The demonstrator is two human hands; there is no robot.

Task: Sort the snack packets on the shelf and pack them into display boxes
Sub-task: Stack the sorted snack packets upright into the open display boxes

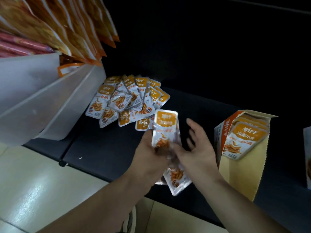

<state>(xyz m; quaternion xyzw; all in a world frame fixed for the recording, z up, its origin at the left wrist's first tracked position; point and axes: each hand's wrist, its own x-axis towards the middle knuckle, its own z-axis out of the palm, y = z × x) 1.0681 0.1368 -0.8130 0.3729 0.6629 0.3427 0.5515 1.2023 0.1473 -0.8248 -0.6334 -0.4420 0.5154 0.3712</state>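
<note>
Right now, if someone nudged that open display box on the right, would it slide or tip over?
Probably light: the display box is thin card holding small packets. It looks taller than deep, so a high push might tip it, a low one slide it. Its long open flap would likely bend rather than resist.

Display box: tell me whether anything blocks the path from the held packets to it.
No object does. Between the packets in the left hand and the display box lies only bare shelf, with the spread right hand over it.

Orange-and-silver packets [127, 100], black shelf [104, 148]
</note>
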